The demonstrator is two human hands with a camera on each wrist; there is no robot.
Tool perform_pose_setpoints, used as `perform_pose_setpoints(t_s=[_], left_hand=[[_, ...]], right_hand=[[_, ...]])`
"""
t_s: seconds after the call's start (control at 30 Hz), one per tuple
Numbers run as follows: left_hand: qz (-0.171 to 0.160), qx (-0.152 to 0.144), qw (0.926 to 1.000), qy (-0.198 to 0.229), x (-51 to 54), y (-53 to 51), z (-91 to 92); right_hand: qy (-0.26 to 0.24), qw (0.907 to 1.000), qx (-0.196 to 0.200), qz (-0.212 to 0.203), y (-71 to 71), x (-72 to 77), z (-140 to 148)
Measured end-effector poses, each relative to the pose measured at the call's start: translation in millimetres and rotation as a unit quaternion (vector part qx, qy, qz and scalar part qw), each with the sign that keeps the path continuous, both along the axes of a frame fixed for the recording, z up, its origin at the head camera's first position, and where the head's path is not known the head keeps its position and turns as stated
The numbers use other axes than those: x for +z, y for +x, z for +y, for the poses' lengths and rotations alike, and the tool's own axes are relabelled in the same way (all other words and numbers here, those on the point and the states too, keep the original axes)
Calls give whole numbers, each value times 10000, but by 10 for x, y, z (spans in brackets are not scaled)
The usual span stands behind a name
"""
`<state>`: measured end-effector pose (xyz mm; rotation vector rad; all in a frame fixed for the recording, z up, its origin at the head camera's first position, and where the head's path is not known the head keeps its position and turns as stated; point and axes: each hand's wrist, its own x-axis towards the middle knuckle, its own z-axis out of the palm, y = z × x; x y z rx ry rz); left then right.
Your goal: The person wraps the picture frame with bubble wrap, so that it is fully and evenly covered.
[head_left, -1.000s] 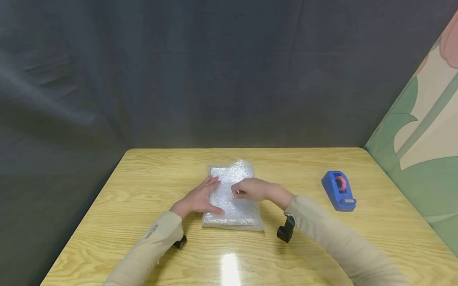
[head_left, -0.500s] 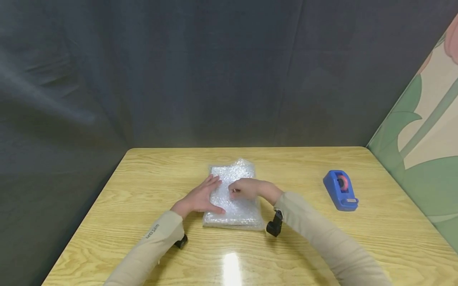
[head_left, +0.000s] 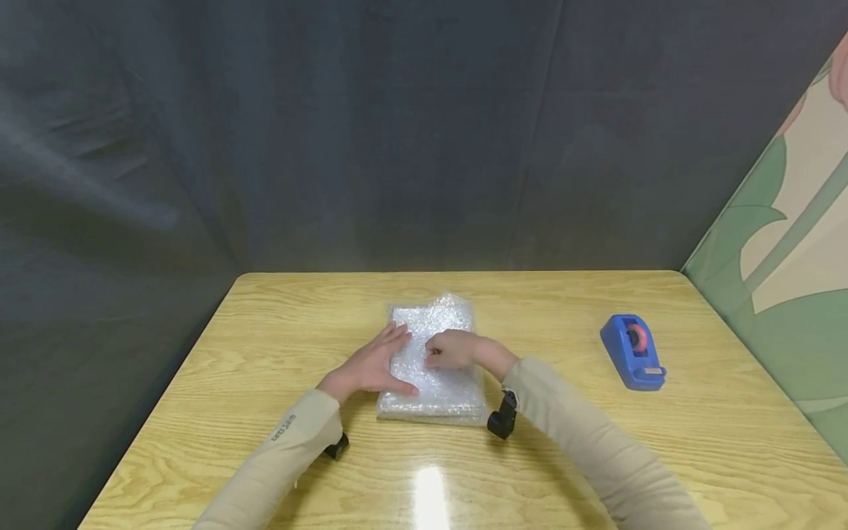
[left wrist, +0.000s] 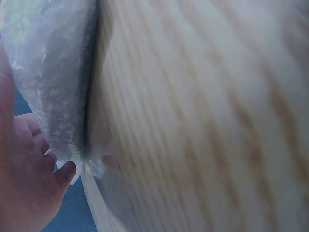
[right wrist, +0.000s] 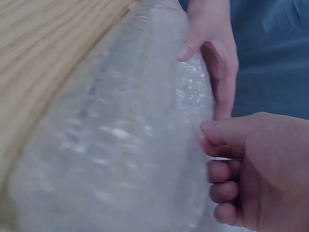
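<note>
A flat rectangular package in clear bubble wrap (head_left: pixel 437 397) lies on the table, its loose far edge standing up crumpled. Across its left side rests my left hand (head_left: pixel 376 364), fingers spread and thumb towards the near edge. The left wrist view shows this left hand (left wrist: pixel 34 169) along the package's side. My right hand (head_left: pixel 453 349) is on the upper face of the wrap, fingers curled in. In the right wrist view, the thumb and index finger of this right hand (right wrist: pixel 256 169) meet at the wrap's surface; nothing visible sits between them.
A blue tape dispenser (head_left: pixel 632 353) with a pink-red roll stands on the right of the wooden table (head_left: pixel 265 316). Behind the table hangs a dark curtain (head_left: pixel 424 132). A painted wall (head_left: pixel 795 294) borders the right side.
My right hand has shifted slightly left over the wrap and its wrist has swung inward. The left hand and package stay nearly in place; the view has shifted slightly.
</note>
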<state>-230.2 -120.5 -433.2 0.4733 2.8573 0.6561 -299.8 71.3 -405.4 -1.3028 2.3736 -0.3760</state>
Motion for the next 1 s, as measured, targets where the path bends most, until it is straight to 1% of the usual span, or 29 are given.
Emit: perform_pose_setpoints(t_s=[0.13, 0.23, 0.33, 0.43, 0.5, 0.57, 0.6, 0.77, 0.87, 1.0], left_hand=[[-29, 29, 10000, 23, -9, -7, -3], [-48, 52, 10000, 18, -17, -10, -2], [-50, 56, 10000, 17, -18, -10, 0], [-40, 41, 10000, 32, -18, -11, 3], [-39, 38, 10000, 36, -19, -7, 3], [-53, 59, 10000, 3, -19, -5, 2], [-53, 64, 10000, -7, -18, -3, 1], [-68, 101, 9999, -18, 0, 3, 6], [-82, 100, 9999, -19, 13, 6, 11], [-95, 95, 9999, -9, 13, 8, 14]], right_hand=[[-223, 9987, -375, 254, 31, -71, -13], [-363, 9960, -743, 325, 70, -98, -12], [-481, 9919, -1116, 367, 108, -121, 0], [-526, 9854, -1534, 517, 132, -150, 25], [-541, 9823, -1710, 546, 136, -171, 45], [-621, 9805, -1787, 534, 131, -187, 70], [-681, 9802, -1803, 449, 125, -194, 83], [-1079, 9790, -1710, 250, 91, -210, 145], [-1366, 9746, -1765, 163, 73, -218, 181], [-1668, 9675, -1895, -161, 65, -208, 218]])
